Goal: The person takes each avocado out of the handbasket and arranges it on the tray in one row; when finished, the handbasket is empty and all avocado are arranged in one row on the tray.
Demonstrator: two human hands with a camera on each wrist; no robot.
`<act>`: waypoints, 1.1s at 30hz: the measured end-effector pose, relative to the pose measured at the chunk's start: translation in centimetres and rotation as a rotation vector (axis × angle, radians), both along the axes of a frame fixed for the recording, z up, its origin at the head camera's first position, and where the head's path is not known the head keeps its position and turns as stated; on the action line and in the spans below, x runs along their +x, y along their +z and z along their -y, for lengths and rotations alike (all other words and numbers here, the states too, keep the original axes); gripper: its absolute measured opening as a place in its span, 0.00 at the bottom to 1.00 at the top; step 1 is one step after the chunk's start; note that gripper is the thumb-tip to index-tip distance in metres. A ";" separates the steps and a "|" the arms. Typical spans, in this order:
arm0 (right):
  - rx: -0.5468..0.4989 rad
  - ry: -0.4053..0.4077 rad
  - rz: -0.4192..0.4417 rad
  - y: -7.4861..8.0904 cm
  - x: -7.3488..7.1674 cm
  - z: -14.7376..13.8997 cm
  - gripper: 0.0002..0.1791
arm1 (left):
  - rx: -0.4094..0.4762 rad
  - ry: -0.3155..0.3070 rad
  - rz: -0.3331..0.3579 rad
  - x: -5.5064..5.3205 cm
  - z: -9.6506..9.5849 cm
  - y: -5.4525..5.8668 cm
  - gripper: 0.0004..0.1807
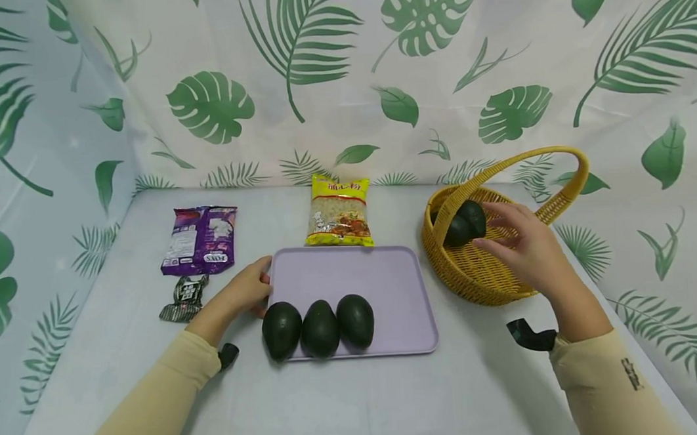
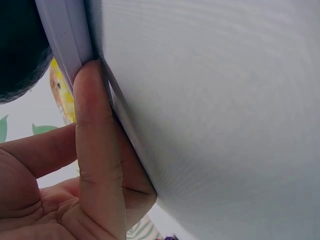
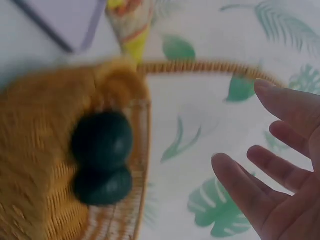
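Three dark green avocados, the left one [image 1: 281,331], the middle one [image 1: 319,329] and the right one [image 1: 356,321], lie side by side along the near left part of a lilac tray [image 1: 388,294]. At the tray's left rim my left hand [image 1: 247,287] touches the edge; in the left wrist view a straight finger [image 2: 92,130] rests against it. My right hand [image 1: 524,244] is over the yellow wicker basket [image 1: 476,289], fingers spread beside the dark avocados [image 1: 458,230] inside. The right wrist view shows a gap between this hand and the avocados [image 3: 102,140].
A yellow food packet [image 1: 339,211] lies behind the tray. To the left are a purple packet [image 1: 200,240] and a small dark wrapped snack [image 1: 188,297]. The basket's tall handle [image 1: 558,150] arches above its right side. A leaf-print cloth hangs behind.
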State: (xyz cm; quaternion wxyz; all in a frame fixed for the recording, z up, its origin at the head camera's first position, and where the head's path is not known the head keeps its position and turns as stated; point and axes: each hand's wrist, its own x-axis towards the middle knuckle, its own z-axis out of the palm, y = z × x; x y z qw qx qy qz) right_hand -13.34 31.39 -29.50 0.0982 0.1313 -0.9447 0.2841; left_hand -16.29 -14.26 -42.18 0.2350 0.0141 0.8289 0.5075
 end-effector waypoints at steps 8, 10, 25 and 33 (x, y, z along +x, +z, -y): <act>0.173 -0.042 0.113 0.8 -4.8 -3.9 0.34 | -0.019 0.000 0.000 -0.1 0.0 -0.1 0.41; 0.205 -0.037 0.160 0.6 -6.2 -4.7 0.34 | -0.020 0.002 -0.004 0.0 0.0 -0.1 0.41; 0.268 0.053 0.482 -3.6 -13.0 -7.3 0.37 | -0.017 0.009 -0.007 0.2 0.1 0.1 0.39; 0.194 0.039 0.609 -5.1 -14.7 -7.3 0.41 | -0.009 0.018 0.005 0.2 0.1 -0.1 0.39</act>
